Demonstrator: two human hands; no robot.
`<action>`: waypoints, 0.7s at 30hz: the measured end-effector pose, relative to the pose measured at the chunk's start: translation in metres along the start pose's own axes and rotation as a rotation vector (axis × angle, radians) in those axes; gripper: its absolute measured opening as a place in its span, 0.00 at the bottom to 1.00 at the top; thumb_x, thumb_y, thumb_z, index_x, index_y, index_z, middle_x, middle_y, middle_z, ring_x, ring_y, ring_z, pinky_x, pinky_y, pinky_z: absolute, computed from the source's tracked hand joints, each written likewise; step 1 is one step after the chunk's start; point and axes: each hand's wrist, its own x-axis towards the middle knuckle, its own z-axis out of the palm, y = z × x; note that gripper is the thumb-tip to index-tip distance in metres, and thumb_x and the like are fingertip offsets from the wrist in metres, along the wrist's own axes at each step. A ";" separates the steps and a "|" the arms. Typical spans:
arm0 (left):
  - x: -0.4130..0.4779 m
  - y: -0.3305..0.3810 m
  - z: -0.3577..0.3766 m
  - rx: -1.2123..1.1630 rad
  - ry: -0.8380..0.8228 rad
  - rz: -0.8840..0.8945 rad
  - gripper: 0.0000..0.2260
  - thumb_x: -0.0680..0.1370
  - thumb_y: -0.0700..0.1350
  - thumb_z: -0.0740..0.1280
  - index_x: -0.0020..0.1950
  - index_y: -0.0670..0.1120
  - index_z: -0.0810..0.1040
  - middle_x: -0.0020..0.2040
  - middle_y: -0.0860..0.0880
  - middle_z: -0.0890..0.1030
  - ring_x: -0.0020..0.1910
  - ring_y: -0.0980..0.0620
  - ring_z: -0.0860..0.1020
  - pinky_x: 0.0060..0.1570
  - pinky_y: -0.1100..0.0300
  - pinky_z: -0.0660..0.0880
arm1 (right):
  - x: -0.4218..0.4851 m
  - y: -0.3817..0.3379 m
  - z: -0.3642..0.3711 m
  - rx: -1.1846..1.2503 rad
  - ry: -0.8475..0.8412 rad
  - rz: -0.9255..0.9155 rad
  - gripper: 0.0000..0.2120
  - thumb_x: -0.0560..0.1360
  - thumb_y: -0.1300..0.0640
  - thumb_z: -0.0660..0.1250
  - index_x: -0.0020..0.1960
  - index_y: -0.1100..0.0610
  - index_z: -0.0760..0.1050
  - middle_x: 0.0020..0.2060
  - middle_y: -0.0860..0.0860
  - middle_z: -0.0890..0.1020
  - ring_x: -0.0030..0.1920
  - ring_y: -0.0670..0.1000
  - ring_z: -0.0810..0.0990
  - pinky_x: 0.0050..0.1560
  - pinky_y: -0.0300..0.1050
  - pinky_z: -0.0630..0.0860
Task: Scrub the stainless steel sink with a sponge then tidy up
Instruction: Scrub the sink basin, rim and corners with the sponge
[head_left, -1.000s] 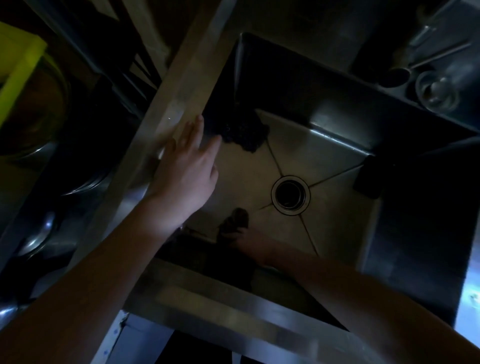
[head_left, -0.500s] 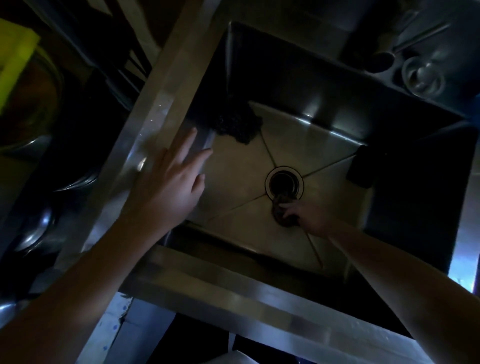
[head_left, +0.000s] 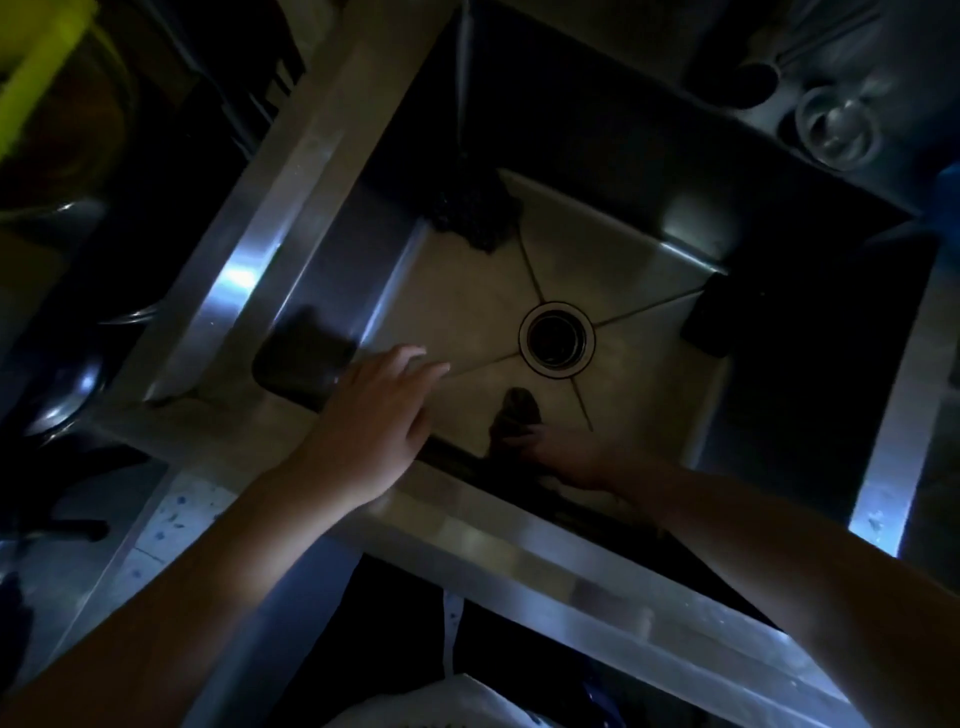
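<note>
The stainless steel sink (head_left: 457, 291) fills the dim middle of the head view, with its round drain (head_left: 557, 339) near the centre. My right hand (head_left: 558, 452) is low in the basin by the near wall and holds a dark sponge (head_left: 515, 413) against the sink floor. My left hand (head_left: 376, 415) hovers with straight fingers over the near left corner of the sink, holding nothing. A dark scrubbing pad (head_left: 475, 215) lies in the far left corner of the basin.
A dark block (head_left: 707, 317) leans on the right wall of the basin. A glass (head_left: 836, 127) stands on the dark counter at the far right. Metal bowls (head_left: 62, 400) and a yellow-green object (head_left: 39, 78) fill the left side. A white bag (head_left: 441, 701) sits below the front rim.
My right hand has pulled the sponge back from the drain toward the near wall. My left hand has come off the left rim and moved down to the near left corner.
</note>
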 end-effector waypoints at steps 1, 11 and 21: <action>-0.003 0.003 0.002 0.002 -0.001 0.001 0.20 0.73 0.39 0.67 0.65 0.44 0.74 0.61 0.42 0.74 0.58 0.41 0.74 0.57 0.48 0.70 | -0.007 0.005 0.001 -0.014 -0.008 0.005 0.20 0.74 0.65 0.63 0.66 0.58 0.74 0.69 0.54 0.71 0.72 0.53 0.65 0.74 0.48 0.58; -0.020 0.033 0.020 0.038 0.034 -0.039 0.14 0.75 0.43 0.66 0.61 0.45 0.76 0.52 0.43 0.76 0.49 0.41 0.76 0.49 0.48 0.72 | -0.074 0.054 -0.014 0.253 0.278 0.590 0.18 0.71 0.72 0.64 0.61 0.69 0.74 0.68 0.65 0.68 0.70 0.61 0.66 0.68 0.44 0.60; -0.020 0.070 0.040 0.012 0.052 -0.075 0.14 0.76 0.46 0.65 0.61 0.46 0.75 0.52 0.45 0.76 0.51 0.42 0.76 0.49 0.49 0.71 | -0.079 0.033 0.017 0.268 -0.036 0.624 0.09 0.71 0.66 0.66 0.50 0.65 0.79 0.54 0.59 0.79 0.55 0.58 0.78 0.56 0.47 0.74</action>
